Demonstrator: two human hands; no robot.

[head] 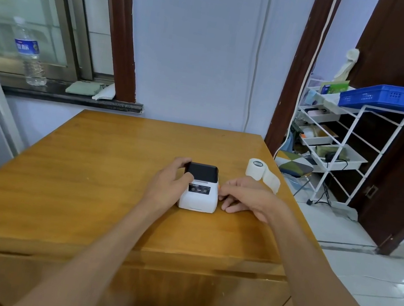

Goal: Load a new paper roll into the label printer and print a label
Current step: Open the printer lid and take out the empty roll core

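A small white label printer (pixel 198 197) with a dark lid sits near the middle of the wooden table (pixel 85 173), its lid closed. My left hand (pixel 170 183) grips its left side, thumb on the front panel. My right hand (pixel 244 198) rests at the printer's right side, fingertips touching a small orange tab there. A white paper roll (pixel 257 169) stands on end at the table's right edge, a strip of labels trailing off toward the front right.
A white wire rack (pixel 340 149) with trays and a blue basket (pixel 391 99) stands right of the table. A water bottle (pixel 29 52) and folded cloths sit on the window sill at left. A wall lies behind the table.
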